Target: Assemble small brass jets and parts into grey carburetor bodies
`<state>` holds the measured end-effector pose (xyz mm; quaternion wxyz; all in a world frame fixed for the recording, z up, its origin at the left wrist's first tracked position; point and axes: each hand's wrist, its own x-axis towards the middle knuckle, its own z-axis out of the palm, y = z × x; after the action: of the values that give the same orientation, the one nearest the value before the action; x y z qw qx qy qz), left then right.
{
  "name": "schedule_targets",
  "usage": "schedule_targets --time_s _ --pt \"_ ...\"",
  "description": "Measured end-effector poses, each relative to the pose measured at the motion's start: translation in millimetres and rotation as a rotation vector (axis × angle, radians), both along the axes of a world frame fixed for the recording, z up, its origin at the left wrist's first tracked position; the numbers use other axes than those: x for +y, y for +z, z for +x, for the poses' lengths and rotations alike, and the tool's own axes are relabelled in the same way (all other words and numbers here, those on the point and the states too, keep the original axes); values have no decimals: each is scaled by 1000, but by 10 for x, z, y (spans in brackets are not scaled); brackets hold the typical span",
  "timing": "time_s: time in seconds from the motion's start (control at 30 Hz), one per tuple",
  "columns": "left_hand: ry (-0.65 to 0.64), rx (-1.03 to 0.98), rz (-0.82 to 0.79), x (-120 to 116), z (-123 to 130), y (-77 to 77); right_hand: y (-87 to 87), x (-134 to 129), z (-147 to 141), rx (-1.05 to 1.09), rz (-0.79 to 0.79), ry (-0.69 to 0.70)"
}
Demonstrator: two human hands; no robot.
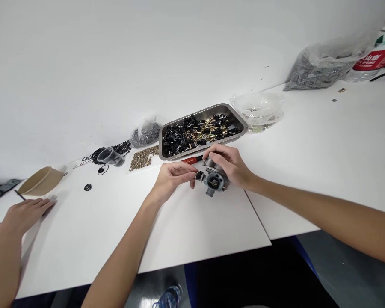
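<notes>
A grey metal carburetor-like part [214, 181] is held just above the white table, in front of the metal tray. My right hand [227, 164] is closed around its upper right side. My left hand [176, 177] pinches a small black fitting [199, 176] at the part's left side. Behind my fingers lies a tool with a red handle [190, 161], partly hidden. The metal tray [244, 125] holds many black fittings and brass-coloured pieces.
Small brass parts [143, 158] lie left of the tray, near a bag of dark pieces [146, 133], black rings and a clear cup [111, 156]. Another person's hand [27, 214] rests at far left by a tan bowl [41, 182]. Plastic bags [321, 66] stand behind right.
</notes>
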<state>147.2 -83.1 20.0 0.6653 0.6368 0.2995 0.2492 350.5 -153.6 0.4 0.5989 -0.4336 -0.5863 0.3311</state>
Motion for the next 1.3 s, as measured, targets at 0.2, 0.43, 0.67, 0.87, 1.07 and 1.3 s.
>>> schedule_targets --time_s 0.2,0.43,0.67,0.87,1.07,1.3 --pt "-11 -21 -23 -7 -7 20 -14 0 3 -5 14 11" --pt "-6 -49 -69 17 -17 -21 -12 -7 -3 -12 24 32" --pt "-18 -31 -25 20 -8 -8 6 -8 -9 -27 35 26" --pt "-7 -45 -14 -22 34 -7 -11 0 -3 -9 20 27" --pt "-18 -63 77 -40 25 -1 -28 31 11 17 -7 6" --pt "-95 77 179 -25 -52 81 -88 120 29 123 -98 -13"
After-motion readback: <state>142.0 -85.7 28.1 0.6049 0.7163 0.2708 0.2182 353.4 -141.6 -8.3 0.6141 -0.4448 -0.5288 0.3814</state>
